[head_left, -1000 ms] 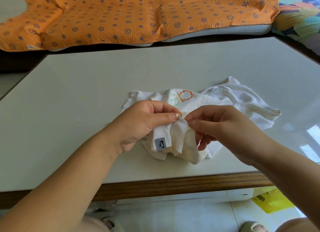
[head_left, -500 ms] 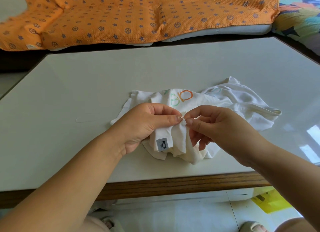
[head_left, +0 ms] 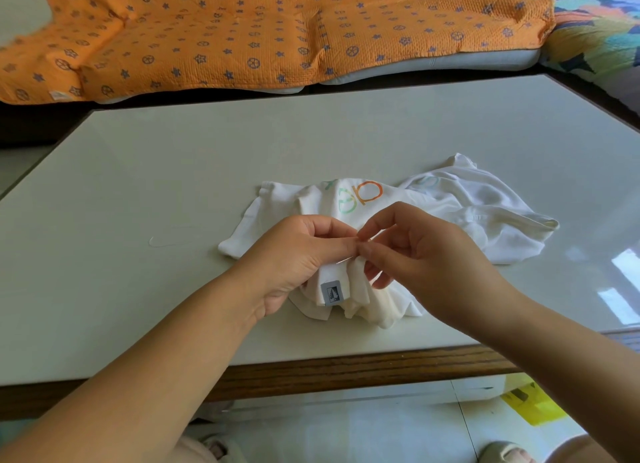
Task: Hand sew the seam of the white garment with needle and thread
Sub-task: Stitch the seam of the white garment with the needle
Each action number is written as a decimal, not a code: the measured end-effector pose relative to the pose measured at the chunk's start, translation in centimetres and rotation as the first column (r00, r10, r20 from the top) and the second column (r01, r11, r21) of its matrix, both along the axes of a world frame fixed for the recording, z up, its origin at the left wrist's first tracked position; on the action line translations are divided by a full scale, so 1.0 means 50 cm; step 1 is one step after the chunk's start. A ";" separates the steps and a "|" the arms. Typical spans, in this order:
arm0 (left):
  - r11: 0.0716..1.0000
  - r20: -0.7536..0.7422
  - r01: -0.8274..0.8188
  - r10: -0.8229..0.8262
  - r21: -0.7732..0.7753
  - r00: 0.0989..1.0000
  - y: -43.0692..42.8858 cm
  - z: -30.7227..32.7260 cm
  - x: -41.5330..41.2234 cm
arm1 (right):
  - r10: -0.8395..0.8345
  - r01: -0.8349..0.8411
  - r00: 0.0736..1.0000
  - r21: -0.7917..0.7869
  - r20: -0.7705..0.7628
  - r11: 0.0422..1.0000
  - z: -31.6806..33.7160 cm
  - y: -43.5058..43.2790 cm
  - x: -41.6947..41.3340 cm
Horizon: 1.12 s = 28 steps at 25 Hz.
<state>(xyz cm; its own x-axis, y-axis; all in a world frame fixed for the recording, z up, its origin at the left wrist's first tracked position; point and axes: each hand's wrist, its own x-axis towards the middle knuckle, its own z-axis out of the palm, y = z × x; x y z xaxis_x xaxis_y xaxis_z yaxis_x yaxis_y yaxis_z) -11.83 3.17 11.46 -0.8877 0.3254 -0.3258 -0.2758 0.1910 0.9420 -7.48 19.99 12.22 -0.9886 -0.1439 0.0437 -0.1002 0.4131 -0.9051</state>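
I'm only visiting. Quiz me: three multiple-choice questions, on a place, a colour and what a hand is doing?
1. Where does the white garment lie? A on the table; B on the floor; C on a chair.
2. What colour is the blanket behind? A blue; B orange; C green.
3. What is the left hand doing? A lying flat; B gripping the garment; C pointing.
Answers: 1 A, it rests on the table. 2 B, orange with dark stars. 3 B, its fingers curl round a fold while the right hand pinches the needle.

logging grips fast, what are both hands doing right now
Left hand: closed, pinching a fold of the white garment.
Right hand: closed, pinching the same fold right beside it.
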 end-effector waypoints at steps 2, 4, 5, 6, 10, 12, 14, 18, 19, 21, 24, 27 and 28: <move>1.000 0.009 -0.010 0.010 0.011 1.000 0.000 0.001 -0.001 | 0.006 -0.006 1.000 0.004 -0.026 1.000 -0.001 0.001 0.000; 0.999 0.034 -0.021 0.020 0.030 0.999 -0.002 0.003 -0.003 | 0.041 -0.040 0.998 0.027 -0.043 0.999 -0.001 0.001 0.002; 0.999 0.051 -0.024 0.022 0.038 0.998 -0.003 0.003 -0.004 | 0.059 -0.056 0.997 0.050 -0.052 0.997 -0.002 0.000 0.003; 0.999 0.067 -0.024 0.021 0.042 0.998 -0.004 0.001 -0.004 | 0.067 -0.063 0.996 0.074 -0.062 0.995 -0.004 -0.001 0.003; 0.998 0.094 -0.050 0.046 0.039 0.995 -0.001 -0.002 -0.002 | 0.019 -0.016 0.997 0.048 -0.075 0.999 -0.009 -0.005 0.001; 0.997 0.096 -0.062 0.058 0.038 0.994 -0.001 -0.003 -0.002 | -0.005 0.007 0.998 0.034 -0.063 0.999 -0.009 -0.008 0.000; 0.998 0.093 -0.057 0.053 0.041 0.994 0.000 -0.001 -0.001 | -0.016 0.018 0.999 0.032 -0.048 0.999 -0.008 -0.010 -0.002; 0.999 0.095 -0.051 0.049 0.019 0.994 -0.003 0.000 -0.003 | 0.003 -0.003 1.000 -0.041 -0.008 0.999 -0.005 -0.014 -0.004; 0.999 0.097 -0.050 0.049 0.010 0.994 -0.003 0.001 -0.003 | 0.005 -0.005 1.000 -0.060 -0.001 0.998 -0.005 -0.014 -0.004; 0.999 0.096 -0.045 0.044 0.011 0.994 -0.003 0.002 -0.003 | -0.018 0.019 1.000 -0.102 0.018 0.995 -0.006 -0.015 -0.005; 0.997 0.108 -0.028 0.020 0.078 0.994 -0.007 0.009 -0.003 | -0.078 0.092 0.994 -0.192 0.079 0.977 -0.006 -0.013 -0.015; 0.992 0.125 0.032 -0.047 0.121 0.991 -0.015 0.020 -0.005 | -0.140 0.161 0.985 -0.229 0.103 0.960 0.003 -0.007 -0.023; 0.992 0.121 0.045 -0.060 0.120 0.991 -0.016 0.023 -0.005 | -0.150 0.169 0.984 -0.226 0.099 0.959 0.005 -0.005 -0.025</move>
